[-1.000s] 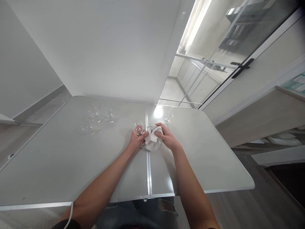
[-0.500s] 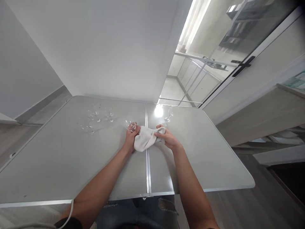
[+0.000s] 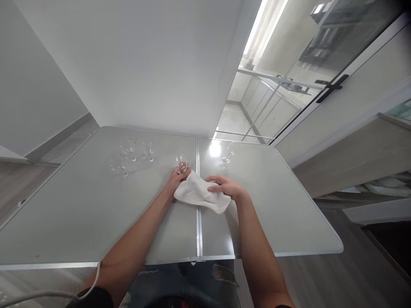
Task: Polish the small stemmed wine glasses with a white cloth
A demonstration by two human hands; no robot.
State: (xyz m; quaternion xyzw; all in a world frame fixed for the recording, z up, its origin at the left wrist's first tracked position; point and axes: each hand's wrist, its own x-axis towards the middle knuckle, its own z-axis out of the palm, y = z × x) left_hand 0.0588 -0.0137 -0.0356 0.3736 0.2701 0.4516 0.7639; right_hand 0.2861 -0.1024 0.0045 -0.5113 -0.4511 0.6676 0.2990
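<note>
My left hand (image 3: 175, 182) is closed around a clear wine glass (image 3: 180, 164), whose bowl points up and away from me. A white cloth (image 3: 199, 192) stretches between my hands and covers the lower part of that glass. On the cloth's right side, my right hand (image 3: 225, 188) grips the fabric between thumb and fingers. The hands are over the seam in the middle of the table. Farther back on the right, another wine glass (image 3: 226, 159) lies or stands on the table; its thin outline is hard to make out.
Several clear glasses (image 3: 133, 158) are grouped at the table's back left. The light grey table (image 3: 80, 214) has a metal seam (image 3: 199, 235) and meets a white wall (image 3: 154, 77). A glass-paned door (image 3: 321, 98) stands at the right. A pale cable (image 3: 96, 278) runs by my left arm.
The cloth has spread out wider and hangs lower on the right. My right hand has opened its hold somewhat, and the glass in my left hand has turned more upright.
</note>
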